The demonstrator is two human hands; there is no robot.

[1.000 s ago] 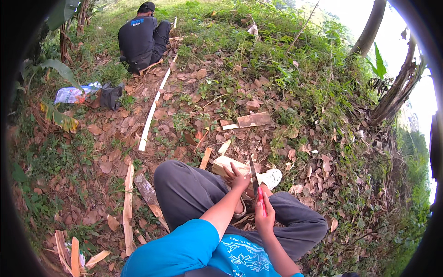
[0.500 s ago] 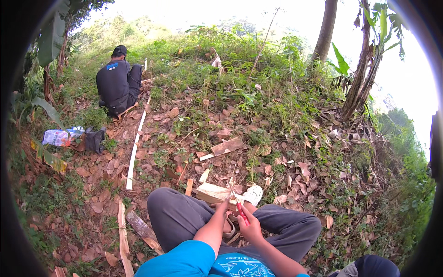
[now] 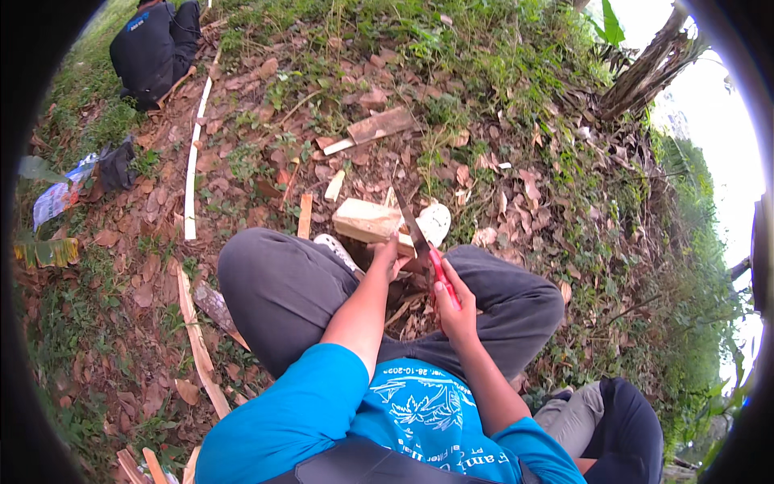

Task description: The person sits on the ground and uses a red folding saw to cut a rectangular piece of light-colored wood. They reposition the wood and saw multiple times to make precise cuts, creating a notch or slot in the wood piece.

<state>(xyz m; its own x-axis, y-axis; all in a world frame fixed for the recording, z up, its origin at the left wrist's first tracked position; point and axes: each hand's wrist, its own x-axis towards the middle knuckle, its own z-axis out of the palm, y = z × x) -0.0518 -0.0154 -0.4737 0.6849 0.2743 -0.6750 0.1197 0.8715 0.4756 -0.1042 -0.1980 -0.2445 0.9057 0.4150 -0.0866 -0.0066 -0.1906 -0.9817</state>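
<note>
My right hand (image 3: 456, 313) is closed around the red handle (image 3: 445, 278) of a long-bladed tool. Its dark, tapering blade (image 3: 413, 224) points away from me, up and slightly left; knife or saw, I cannot tell. My left hand (image 3: 388, 256) grips the near edge of a pale wooden block (image 3: 367, 218), thumb up against it and the other fingers partly hidden. The blade passes close by the block's right end, and I cannot tell whether they touch. A thin pale sliver of wood (image 3: 392, 198) shows beside the blade. The block lies between my bent legs, by a white shoe (image 3: 435, 222).
Leaf litter and weeds cover the slope. Beyond the block lie a brown board (image 3: 381, 125) and small wood offcuts (image 3: 305, 216). A long white strip (image 3: 193, 173) and split wood (image 3: 197, 331) lie to the left. One person (image 3: 155, 52) crouches far left; another (image 3: 609, 423) is close at right.
The view has tipped downward, so the scene sits higher and the crouching person is partly cut off. The blade shows more plainly beside the block. Both hands keep their holds.
</note>
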